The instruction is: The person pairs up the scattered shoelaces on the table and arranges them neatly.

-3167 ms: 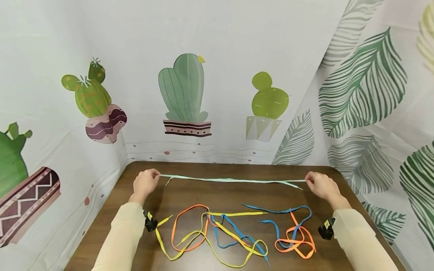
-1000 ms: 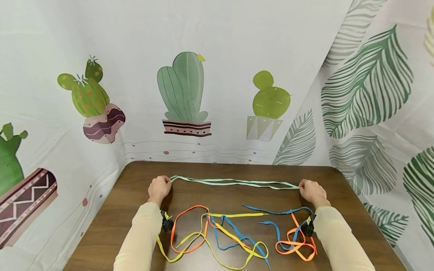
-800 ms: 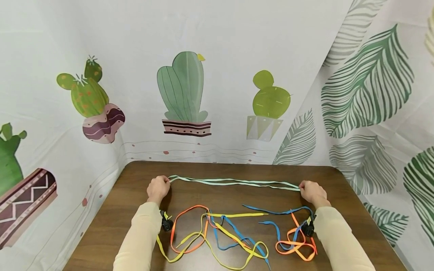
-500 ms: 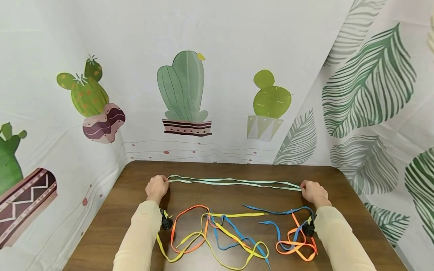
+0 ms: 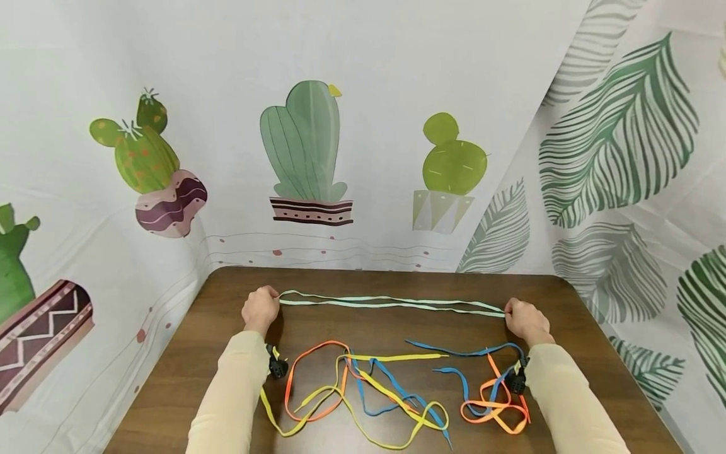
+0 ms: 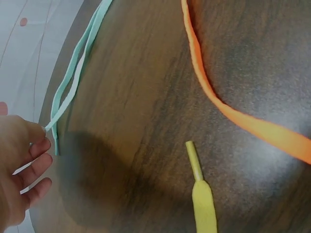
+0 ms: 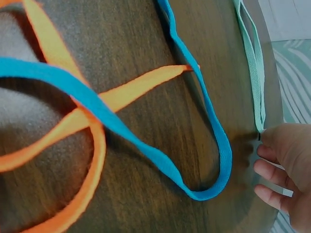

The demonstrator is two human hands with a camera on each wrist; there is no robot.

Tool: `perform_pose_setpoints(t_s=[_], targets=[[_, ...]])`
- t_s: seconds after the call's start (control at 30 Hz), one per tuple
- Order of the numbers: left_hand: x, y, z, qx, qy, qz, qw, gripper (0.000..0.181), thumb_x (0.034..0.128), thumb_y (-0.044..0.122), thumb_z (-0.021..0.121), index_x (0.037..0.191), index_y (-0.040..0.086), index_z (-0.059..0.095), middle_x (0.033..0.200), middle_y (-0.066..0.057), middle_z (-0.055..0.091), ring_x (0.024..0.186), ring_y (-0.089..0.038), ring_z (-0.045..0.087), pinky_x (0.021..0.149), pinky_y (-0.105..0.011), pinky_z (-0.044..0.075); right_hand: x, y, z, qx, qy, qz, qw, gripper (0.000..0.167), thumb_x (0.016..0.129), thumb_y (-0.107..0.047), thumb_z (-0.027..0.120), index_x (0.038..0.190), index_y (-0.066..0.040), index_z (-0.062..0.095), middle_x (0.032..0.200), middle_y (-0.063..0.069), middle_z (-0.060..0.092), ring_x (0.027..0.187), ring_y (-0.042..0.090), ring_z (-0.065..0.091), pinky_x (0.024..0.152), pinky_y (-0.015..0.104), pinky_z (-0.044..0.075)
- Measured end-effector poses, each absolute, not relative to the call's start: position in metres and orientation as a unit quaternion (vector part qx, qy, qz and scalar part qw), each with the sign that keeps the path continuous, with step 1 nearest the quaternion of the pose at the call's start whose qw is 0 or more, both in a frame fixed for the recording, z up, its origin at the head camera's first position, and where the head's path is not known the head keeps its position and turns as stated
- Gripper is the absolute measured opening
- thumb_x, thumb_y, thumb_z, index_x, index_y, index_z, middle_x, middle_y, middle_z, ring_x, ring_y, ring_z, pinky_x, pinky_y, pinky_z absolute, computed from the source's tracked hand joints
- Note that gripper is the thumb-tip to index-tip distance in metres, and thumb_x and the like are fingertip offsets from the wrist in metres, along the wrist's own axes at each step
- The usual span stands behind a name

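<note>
Across the far stretch of the wood-grain table (image 6: pixel 141 97), two mint-green shoelace strands (image 7: pixel 253 58) run side by side between one person's two grips. The left hand (image 5: pixel 261 309) pinches one of them between thumb and finger; the tip of the other hangs just beside that pinch, and I can't tell whether the fingers touch it. At the opposite end the right hand (image 5: pixel 527 321) pinches where both strands come together at its fingertips. Judging by how things lie, the mint-green pair is already well straightened: near each other all along, slightly bowed apart in places, with the left ends not yet gathered as neatly as the right. Everything nearer the body than the grips looks unsorted. Inward of the left grip lie a yellow shoelace (image 6: pixel 204 208) and a loop of orange shoelace (image 6: pixel 272 136), crossed with blue lengths further along. Nearer the body from the right grip, a blue shoelace (image 7: pixel 225 162) winds over a knotted-looking orange tangle (image 7: pixel 146 84), and neither hand holds any of those.
</note>
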State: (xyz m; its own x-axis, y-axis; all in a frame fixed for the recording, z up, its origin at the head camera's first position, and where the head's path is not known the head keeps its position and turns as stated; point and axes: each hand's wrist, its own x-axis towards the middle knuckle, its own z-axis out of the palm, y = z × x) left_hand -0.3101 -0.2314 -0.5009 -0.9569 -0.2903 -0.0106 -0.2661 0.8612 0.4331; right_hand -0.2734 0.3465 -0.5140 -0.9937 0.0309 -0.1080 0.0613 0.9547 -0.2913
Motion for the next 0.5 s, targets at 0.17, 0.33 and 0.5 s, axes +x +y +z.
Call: perform_pose_setpoints(t_s=[0.17, 0.33, 0.5], targets=[[-0.3124, -0.2339, -0.4971, 0.137, -0.965, -0.225, 0.023, 0.023, 0.0858, 0.016, 0.049, 0.102, 0.012, 0.065, 0.106, -0.019, 0.064, 0.088, -0.041, 0.061, 0.063, -0.05, 0.047, -0.2728, 0.3483, -0.5128, 0.019, 0.988, -0.143, 0.05, 0.018, 0.084, -0.013, 0.051, 0.096, -0.002, 0.057, 0.097, 0.023, 0.059, 0.079, 0.04, 0.057, 0.062, 0.051, 0.046], [-0.3153, -0.2386, -0.4981, 0.113, -0.968, -0.224, 0.008, 0.024, 0.0866, 0.019, 0.051, 0.107, 0.012, 0.064, 0.112, -0.018, 0.062, 0.094, -0.04, 0.06, 0.066, -0.049, 0.047, -0.2695, 0.349, -0.5097, 0.016, 0.989, -0.14, 0.039, 0.02, 0.085, -0.014, 0.052, 0.098, -0.001, 0.058, 0.097, 0.023, 0.056, 0.081, 0.041, 0.056, 0.064, 0.053, 0.045], [-0.3161, -0.2414, -0.4948, 0.081, -0.972, -0.219, -0.004, 0.031, 0.0858, 0.021, 0.054, 0.114, 0.01, 0.062, 0.118, -0.02, 0.058, 0.1, -0.041, 0.057, 0.069, -0.051, 0.047, -0.266, 0.3493, -0.5041, 0.008, 0.99, -0.135, 0.031, 0.027, 0.086, -0.016, 0.054, 0.108, 0.0, 0.056, 0.106, 0.027, 0.053, 0.092, 0.047, 0.054, 0.069, 0.057, 0.045]])
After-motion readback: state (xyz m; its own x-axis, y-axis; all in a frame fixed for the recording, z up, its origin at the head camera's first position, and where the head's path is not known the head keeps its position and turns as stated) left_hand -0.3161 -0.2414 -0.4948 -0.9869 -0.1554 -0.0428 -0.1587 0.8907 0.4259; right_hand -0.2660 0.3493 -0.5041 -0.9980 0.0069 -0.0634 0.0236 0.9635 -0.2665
